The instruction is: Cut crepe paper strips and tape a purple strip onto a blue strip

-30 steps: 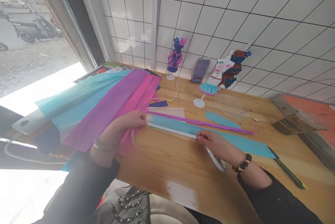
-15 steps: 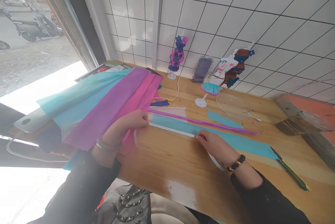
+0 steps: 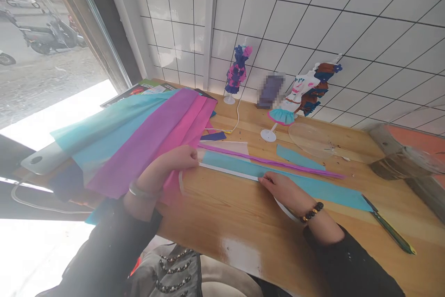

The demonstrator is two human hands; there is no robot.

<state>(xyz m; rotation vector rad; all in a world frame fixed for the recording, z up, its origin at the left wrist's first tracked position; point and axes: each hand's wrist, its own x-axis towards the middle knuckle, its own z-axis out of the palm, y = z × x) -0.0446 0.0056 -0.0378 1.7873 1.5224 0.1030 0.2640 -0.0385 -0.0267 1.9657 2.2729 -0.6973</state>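
A narrow white tape (image 3: 229,172) is stretched along the near edge of a long light-blue paper strip (image 3: 316,188) on the table. My left hand (image 3: 182,158) is closed on the tape at the strip's left end, and a loose tape end hangs below it. Farther right, my right hand (image 3: 283,190) pinches the same tape between thumb and fingers, with more of it trailing under the wrist. Just behind the blue strip lies a thin purple strip (image 3: 278,163). Scissors (image 3: 392,232) with green and yellow handles rest at the blue strip's right end.
Sheets of blue, purple (image 3: 146,142) and pink paper are piled at the left by the window. Small dressed mannequins (image 3: 237,72) stand along the tiled wall, beside a clear round plate (image 3: 309,139). A smaller blue piece (image 3: 299,157) lies behind the strips. A glass jar (image 3: 403,165) is at the right.
The camera view has shifted very slightly. Both hands keep their hold on the tape, with no clear movement along the strip.
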